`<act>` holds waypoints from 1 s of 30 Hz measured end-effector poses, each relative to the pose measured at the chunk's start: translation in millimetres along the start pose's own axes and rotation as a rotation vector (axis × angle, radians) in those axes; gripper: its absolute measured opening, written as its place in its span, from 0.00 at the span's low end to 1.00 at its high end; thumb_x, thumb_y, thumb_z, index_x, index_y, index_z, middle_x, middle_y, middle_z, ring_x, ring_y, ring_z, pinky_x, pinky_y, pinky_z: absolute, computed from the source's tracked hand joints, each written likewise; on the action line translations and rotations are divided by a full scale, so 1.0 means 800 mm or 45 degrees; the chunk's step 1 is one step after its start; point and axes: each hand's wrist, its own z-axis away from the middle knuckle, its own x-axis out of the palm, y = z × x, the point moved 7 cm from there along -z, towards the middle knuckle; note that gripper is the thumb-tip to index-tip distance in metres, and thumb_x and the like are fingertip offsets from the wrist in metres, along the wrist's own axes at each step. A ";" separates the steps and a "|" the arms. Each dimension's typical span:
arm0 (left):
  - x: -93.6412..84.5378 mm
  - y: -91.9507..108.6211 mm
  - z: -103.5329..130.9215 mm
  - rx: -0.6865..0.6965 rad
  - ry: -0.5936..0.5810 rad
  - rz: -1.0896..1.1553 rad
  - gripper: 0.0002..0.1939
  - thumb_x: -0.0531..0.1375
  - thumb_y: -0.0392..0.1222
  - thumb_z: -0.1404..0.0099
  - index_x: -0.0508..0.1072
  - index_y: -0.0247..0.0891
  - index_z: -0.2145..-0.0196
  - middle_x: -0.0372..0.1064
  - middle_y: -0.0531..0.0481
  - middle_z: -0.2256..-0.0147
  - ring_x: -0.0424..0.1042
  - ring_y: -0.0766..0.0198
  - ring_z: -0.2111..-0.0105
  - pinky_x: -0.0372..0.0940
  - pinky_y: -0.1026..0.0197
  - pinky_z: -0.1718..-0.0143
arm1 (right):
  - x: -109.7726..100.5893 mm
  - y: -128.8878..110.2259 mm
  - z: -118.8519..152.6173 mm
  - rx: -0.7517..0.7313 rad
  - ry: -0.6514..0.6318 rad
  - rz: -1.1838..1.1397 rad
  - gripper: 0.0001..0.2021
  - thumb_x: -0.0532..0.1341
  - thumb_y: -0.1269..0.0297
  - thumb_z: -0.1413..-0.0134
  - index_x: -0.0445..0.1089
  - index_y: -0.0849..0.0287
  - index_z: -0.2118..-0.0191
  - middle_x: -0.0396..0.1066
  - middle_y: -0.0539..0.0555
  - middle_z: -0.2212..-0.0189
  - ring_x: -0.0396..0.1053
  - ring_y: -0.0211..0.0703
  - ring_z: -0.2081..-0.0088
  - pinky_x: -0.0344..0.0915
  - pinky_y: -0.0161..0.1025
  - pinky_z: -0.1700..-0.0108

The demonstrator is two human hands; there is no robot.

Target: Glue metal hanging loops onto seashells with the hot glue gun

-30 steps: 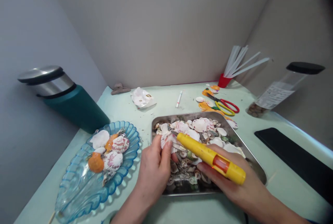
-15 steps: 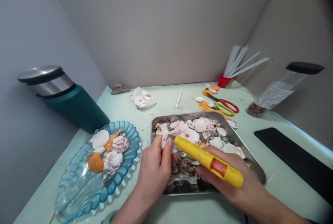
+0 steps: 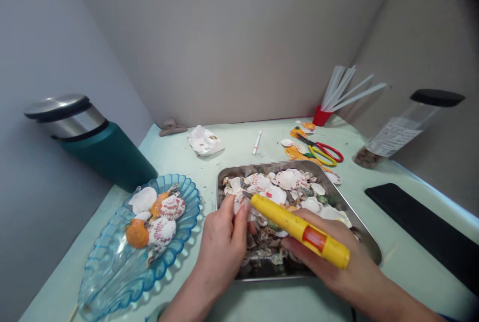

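My left hand [image 3: 223, 244] pinches a small pale scallop shell [image 3: 240, 204] between thumb and fingers, over the near left part of a metal tray [image 3: 273, 279]. A yellow hot glue gun [image 3: 284, 217] is in my right hand [image 3: 337, 254], its metal nozzle pointing left at the shell. The tip is at or very close to the shell; I cannot tell whether they touch. My right fingers wrap the handle, which is mostly hidden. Beneath both hands, the tray holds many loose seashells [image 3: 288, 179], white, striped and brown.
A blue leaf-shaped dish [image 3: 108, 282] with several shells stands left, beside a green bottle [image 3: 108, 155]. Behind the tray lie a crumpled wrapper [image 3: 205, 141], a marker [image 3: 257, 143] and scissors [image 3: 325, 152]. A red cup of glue sticks [image 3: 322, 116], a jar [image 3: 392, 135] and a black slab [image 3: 422, 232] are right.
The shell in my left hand has tilted slightly, and the nozzle's place on it has shifted a little. Both hands stay almost where they were.
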 end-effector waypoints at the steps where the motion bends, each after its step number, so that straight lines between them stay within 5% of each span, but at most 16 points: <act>1: 0.000 0.000 0.000 -0.003 0.002 0.002 0.10 0.49 0.44 0.32 0.60 0.42 0.72 0.71 0.56 0.80 0.68 0.65 0.81 0.55 0.65 0.76 | 0.000 -0.001 0.000 -0.003 0.000 0.001 0.04 0.60 0.63 0.42 0.66 0.55 0.62 0.71 0.49 0.68 0.71 0.42 0.67 0.66 0.35 0.66; 24: -0.001 -0.004 0.000 0.010 0.025 -0.013 0.11 0.49 0.43 0.32 0.60 0.42 0.73 0.71 0.55 0.80 0.68 0.64 0.80 0.55 0.65 0.76 | 0.003 0.001 0.002 -0.012 -0.028 0.014 0.02 0.59 0.65 0.42 0.66 0.54 0.63 0.72 0.49 0.67 0.71 0.42 0.67 0.66 0.35 0.65; 30: -0.001 -0.002 0.001 0.016 0.024 -0.019 0.11 0.49 0.42 0.32 0.60 0.42 0.73 0.71 0.55 0.80 0.68 0.64 0.80 0.56 0.65 0.76 | 0.002 0.000 0.004 -0.057 -0.002 0.083 0.09 0.59 0.65 0.42 0.68 0.52 0.55 0.74 0.51 0.64 0.73 0.45 0.64 0.68 0.35 0.66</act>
